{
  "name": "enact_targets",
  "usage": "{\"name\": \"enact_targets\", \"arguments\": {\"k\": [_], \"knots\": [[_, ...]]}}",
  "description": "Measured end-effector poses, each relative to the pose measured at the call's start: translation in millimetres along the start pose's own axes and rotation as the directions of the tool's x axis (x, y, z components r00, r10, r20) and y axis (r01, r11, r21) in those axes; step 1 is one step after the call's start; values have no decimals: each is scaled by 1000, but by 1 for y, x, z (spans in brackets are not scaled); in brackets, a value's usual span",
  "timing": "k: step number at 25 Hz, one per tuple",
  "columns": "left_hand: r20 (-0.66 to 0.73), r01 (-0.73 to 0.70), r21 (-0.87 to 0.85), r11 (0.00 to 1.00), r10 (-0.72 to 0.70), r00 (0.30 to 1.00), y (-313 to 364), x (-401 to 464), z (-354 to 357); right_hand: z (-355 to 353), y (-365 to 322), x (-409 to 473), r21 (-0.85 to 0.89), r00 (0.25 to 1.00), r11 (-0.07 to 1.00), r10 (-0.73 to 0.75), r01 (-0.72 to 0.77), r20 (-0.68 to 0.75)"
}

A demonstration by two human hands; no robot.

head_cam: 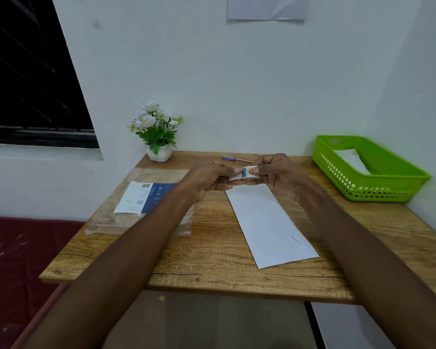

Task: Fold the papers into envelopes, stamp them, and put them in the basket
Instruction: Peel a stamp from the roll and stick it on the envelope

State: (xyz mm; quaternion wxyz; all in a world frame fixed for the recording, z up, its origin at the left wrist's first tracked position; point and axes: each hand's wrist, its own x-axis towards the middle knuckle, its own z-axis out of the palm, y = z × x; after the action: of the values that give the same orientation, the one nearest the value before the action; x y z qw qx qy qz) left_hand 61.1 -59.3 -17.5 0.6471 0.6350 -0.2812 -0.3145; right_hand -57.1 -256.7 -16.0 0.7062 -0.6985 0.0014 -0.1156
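— What's the room like?
— A wooden desk (pixel 212 263) against a white wall, one green basket (pixel 398 188) at its far right.
— And the paper?
— One folded paper (pixel 269 225) left of the basket; both grips — right hand (pixel 277 173), left hand (pixel 209 178) — pinch one stamp roll (pixel 249 173) above it.

Wooden tabletop (pixel 212 268), grain running left to right, set into a white corner. At back left, white pot of flowers (pixel 159 133); just right of it, pen (pixel 237 159) near the back edge. At left, clear plastic sleeve (pixel 141 210) with a blue-and-white printed card inside. In the middle, folded white paper (pixel 269 225), lying diagonally. At back right, green basket (pixel 378 187), white paper within.
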Motion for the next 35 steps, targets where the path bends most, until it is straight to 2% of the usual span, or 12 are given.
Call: {"name": "enact_targets", "arguments": {"k": [5,16,29,32,35], "knots": [[-71,-23,39,999,25,997,0,0,2,2,0,0,-11,999,1000,22,-22,-30],[-184,-90,-76,993,75,980,-3,0,10,13,-1,0,48,994,998,55,-51,-95],[-311,-169,-115,979,126,942,-11,5,15,29,-2,-2,-8,979,997,73,-76,-188],[-291,-161,-129,979,118,949,-12,3,15,27,-1,-3,-11,976,997,67,-71,-209],[-162,-71,-207,976,37,986,-4,-1,11,23,2,-3,16,978,997,77,-75,-195]]}}
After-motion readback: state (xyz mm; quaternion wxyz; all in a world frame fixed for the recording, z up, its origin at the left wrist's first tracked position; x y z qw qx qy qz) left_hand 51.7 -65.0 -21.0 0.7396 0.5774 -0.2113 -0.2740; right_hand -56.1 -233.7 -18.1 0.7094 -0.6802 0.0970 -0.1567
